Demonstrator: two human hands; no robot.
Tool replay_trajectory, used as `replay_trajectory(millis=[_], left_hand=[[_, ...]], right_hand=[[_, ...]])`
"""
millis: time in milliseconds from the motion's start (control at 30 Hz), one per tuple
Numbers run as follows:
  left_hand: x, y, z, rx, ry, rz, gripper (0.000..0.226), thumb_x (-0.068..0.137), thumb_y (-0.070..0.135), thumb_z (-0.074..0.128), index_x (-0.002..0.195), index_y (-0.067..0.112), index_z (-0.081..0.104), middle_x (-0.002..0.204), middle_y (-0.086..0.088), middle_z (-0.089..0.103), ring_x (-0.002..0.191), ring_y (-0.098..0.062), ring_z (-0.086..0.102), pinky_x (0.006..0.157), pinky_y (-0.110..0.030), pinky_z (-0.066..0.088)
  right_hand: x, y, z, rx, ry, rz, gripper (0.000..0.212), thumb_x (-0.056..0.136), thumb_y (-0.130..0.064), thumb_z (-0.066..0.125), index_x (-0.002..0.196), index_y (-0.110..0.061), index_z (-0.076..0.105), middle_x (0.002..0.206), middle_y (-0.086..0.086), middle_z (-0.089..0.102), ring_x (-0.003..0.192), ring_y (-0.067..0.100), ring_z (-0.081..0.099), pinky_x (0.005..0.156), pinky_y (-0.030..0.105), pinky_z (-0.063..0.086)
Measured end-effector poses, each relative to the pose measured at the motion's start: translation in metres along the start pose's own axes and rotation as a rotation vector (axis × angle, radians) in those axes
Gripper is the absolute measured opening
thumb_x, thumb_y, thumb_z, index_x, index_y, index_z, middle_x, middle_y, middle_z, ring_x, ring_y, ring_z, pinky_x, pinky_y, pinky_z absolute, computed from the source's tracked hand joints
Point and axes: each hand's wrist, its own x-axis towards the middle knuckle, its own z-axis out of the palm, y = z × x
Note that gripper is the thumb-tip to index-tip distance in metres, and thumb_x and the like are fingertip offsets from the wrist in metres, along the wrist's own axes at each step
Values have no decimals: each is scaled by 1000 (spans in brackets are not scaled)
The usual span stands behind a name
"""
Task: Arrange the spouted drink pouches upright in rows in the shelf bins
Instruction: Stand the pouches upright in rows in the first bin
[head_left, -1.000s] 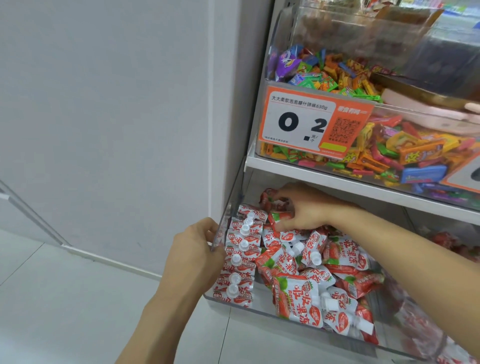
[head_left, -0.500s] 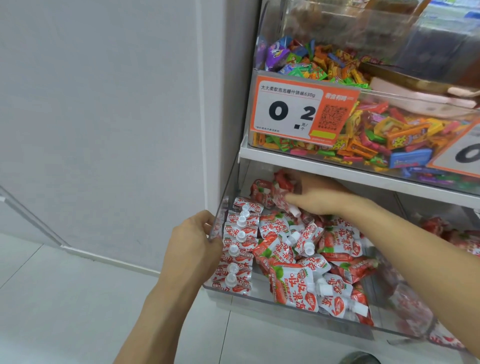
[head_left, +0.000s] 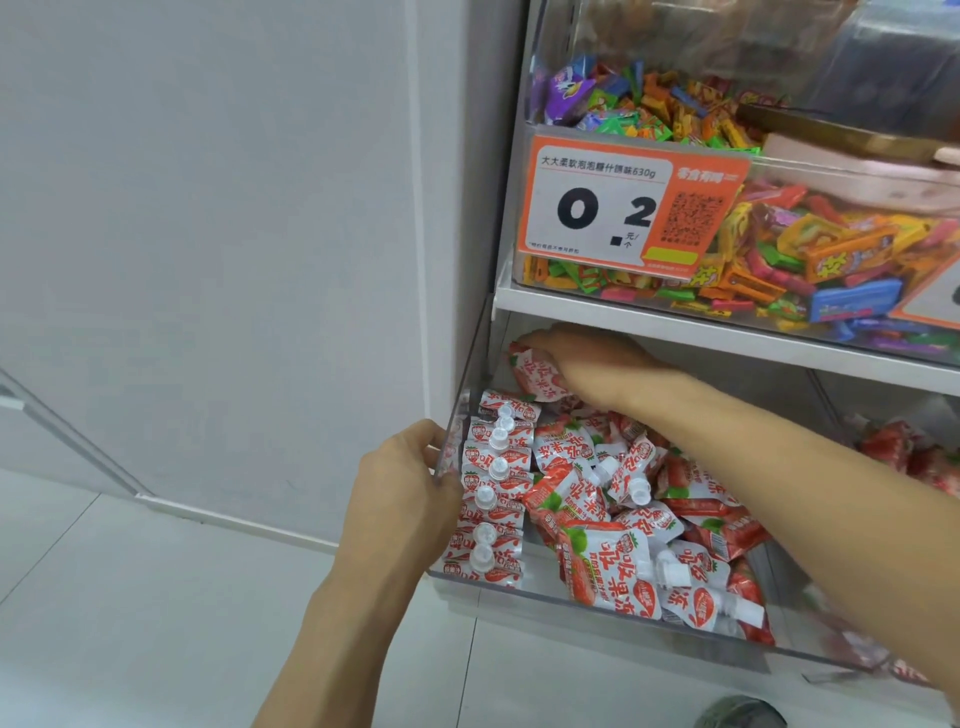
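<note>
- Step in hand, as it appears: extending the upright row along the left wall of the clear plastic shelf bin (head_left: 597, 605).
- The right hand (head_left: 587, 366) pinches a red-and-white spouted drink pouch (head_left: 532, 374) at the bin's back left corner, behind the standing row of pouches (head_left: 493, 483).
- The left hand (head_left: 402, 491) grips the bin's left wall.
- Next, the pouch likely needs setting spout-up behind the row; loose pouches (head_left: 639, 525) lie jumbled beside it.

- On the orange price tag (head_left: 631, 205) clipped to the clear candy bin (head_left: 857, 332), "0.2" is printed large, above it "大大柔软泡泡糖什锦装630g", beside it a QR code.
- On the drink pouches (head_left: 605, 566), red Chinese lettering is seen, too distorted to be read surely.
</note>
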Motion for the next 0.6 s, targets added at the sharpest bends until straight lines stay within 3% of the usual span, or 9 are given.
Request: replay_trajectory(millis=[67,133,233,300,400,500,600], left_hand=[[0,1,0,4,3,-3,14,89,14,58,92,28,59,84,10,62,71,-11,61,49,-14,40],[-1,2,0,7,6,-6,14,89,14,58,92,27,59,83,9,63,68,-8,60,48,-13,38],[-3,3,1,8,13,-1,16,89,12,56,90,28,58,87,5,69,74,-14,65,50,-15,40],[-3,2,0,14,12,11,17,89,13,57,90,29,57,87,4,69,75,-15,64,51,-15,41],[-3,2,-2,2,3,25,12,92,18,57,90,30,57,81,8,63,65,-7,58,47,-11,36],[-2,3,-3,3,-9,12,10,92,19,57,91,29,57,81,8,62,63,-3,55,46,-12,35],[-3,3,-4,9,-10,8,9,92,20,58,91,29,56,83,8,62,65,-8,57,47,-13,37]], right_hand=[[-1,-8,1,83,35,35,36,102,-45,32,132,-44,52,133,-4,61,106,23,62,83,27,47],[0,-18,2,221,77,31,36,100,-49,46,128,-30,58,123,-1,67,102,21,65,87,26,49],[-4,-22,-2,438,-46,17,44,93,-59,56,117,-23,66,115,-5,70,103,13,65,94,29,49],[-8,-10,0,343,-25,0,40,93,-54,58,120,-26,65,121,-8,66,110,13,62,98,30,48],[-13,12,3,67,66,89,39,98,-33,55,135,-21,55,136,1,59,122,24,57,100,31,46],[-13,20,6,-24,-83,115,56,93,-27,66,144,-19,45,141,5,48,123,26,53,94,26,41],[-11,19,13,-18,-96,119,64,87,-28,74,143,-15,45,135,8,43,120,28,53,95,29,44]])
